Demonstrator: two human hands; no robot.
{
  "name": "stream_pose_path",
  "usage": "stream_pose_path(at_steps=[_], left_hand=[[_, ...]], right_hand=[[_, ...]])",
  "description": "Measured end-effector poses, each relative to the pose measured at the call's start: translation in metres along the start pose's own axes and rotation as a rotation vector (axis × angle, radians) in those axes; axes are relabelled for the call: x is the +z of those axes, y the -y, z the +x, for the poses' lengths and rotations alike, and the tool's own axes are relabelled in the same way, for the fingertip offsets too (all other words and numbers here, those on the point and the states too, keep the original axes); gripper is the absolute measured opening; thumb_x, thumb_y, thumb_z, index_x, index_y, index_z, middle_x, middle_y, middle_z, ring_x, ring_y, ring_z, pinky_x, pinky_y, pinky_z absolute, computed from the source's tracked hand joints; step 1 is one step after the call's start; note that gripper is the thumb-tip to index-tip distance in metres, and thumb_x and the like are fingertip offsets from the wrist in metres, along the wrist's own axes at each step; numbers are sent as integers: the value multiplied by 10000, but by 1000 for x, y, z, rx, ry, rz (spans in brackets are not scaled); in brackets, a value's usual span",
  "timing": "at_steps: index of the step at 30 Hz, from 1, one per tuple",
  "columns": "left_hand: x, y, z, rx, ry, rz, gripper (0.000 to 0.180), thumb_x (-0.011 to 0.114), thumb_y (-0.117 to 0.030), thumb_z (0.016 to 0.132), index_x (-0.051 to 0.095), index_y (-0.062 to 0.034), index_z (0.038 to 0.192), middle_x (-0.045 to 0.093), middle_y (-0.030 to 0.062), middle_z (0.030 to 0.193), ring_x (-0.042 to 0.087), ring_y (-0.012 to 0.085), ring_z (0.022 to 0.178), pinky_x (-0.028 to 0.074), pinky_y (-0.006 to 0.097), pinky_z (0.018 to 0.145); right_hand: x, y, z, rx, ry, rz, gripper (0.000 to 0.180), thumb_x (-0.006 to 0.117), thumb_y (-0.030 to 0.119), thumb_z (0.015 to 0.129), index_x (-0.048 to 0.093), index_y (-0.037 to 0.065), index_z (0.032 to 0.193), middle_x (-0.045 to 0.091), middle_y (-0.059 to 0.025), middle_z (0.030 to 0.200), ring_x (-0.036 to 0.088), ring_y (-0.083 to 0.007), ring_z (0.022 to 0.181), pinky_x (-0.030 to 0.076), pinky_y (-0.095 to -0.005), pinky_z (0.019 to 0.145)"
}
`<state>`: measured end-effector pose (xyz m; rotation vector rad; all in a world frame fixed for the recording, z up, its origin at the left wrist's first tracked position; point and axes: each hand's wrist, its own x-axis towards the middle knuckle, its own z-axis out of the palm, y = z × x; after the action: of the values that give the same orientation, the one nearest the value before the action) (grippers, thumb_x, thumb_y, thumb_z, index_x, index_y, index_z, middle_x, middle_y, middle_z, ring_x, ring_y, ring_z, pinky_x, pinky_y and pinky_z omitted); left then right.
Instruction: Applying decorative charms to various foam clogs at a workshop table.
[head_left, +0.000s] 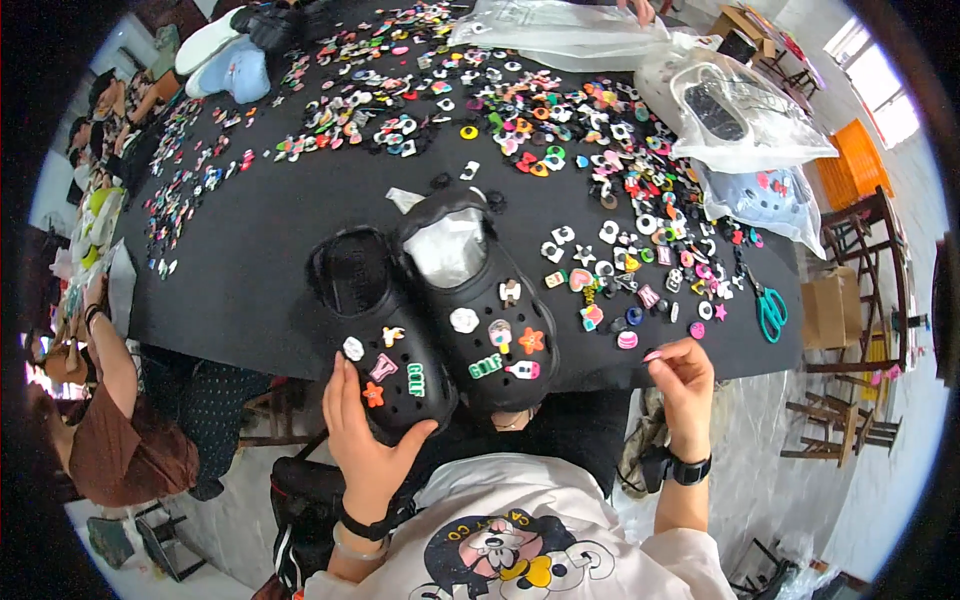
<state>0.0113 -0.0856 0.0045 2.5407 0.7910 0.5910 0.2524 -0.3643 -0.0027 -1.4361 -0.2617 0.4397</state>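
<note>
Head view: 2 black clogs (440,310) at lower centre, toes overhanging the near edge of the black counter (250,270); bare strip around them, charms (600,180) crowding upper and right. Left hand (365,440), grip clamped on the left clog's toe. Right hand (683,385), fingertips pinched together at the edge beside 1 pair of teal scissors (770,310).

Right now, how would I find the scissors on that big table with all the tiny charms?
Start at the black table and go to its right edge, past the two black clogs and the spread of little charms. The scissors lie there alone, below the clear plastic bags. Their teal handles set them apart.
</note>
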Motion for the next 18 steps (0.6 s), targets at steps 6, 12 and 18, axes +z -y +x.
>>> stream_pose_path(at_steps=[6, 12, 18], left_hand=[[-4, 2, 0, 4, 22, -60, 1046, 853, -445, 677, 344, 66, 1435, 356, 278, 1486, 390, 442, 1319, 319, 506, 1088], [-8, 10, 0, 4, 21, -145, 1032, 873, -377, 660, 359, 53, 1445, 359, 247, 1500, 399, 412, 1329, 328, 482, 1092], [-14, 11, 0, -31, 36, -261, 967, 870, -233, 667, 375, 44, 1449, 367, 234, 1505, 395, 378, 1359, 315, 448, 1112]], right_hand=[[53, 16, -13, 145, 186, -2, 307, 696, -55, 844, 636, 18, 1136, 663, 4, 944, 600, -61, 843, 466, -199, 737], [96, 29, -19, 81, 483, -58, 255, 750, -3, 824, 677, 2, 1068, 704, -39, 940, 621, -36, 757, 481, -180, 632], [145, 26, -16, 26, 660, -302, 201, 771, 81, 833, 675, 13, 996, 721, -42, 826, 624, -38, 659, 484, -197, 569]])
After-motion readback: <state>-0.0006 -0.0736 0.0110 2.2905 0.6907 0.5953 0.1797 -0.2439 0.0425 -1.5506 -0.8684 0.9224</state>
